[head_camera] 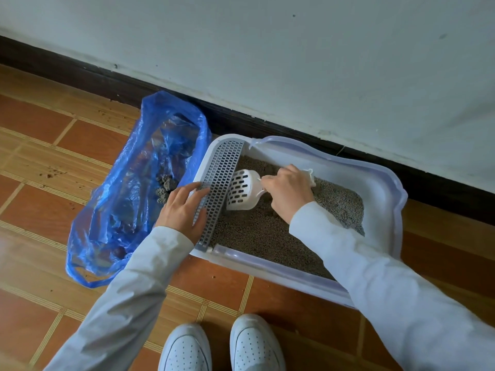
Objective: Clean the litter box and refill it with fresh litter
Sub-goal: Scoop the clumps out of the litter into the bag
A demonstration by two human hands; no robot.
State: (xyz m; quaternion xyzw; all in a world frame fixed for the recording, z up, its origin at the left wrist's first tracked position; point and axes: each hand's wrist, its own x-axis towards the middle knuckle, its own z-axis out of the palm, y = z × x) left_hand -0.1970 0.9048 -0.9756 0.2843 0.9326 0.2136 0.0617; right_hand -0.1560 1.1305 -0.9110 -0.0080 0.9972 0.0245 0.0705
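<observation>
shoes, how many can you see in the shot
2: the left shoe and the right shoe, both white, side by side on the tiled floor at the bottom edge, partly cut off.

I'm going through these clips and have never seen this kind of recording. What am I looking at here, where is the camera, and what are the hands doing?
There is no machine here: a person wears one wide-angle camera on the head, looking down at their own arms and white shoes. On the tiled floor, against the wall, stands a white litter box filled with grey litter. The right hand grips the handle of a white slotted scoop, its bowl down in the litter. The left hand rests with straight fingers on the grey grated step at the box's left end. Beside the box lies an open blue plastic bag with some clumps already in it.
</observation>
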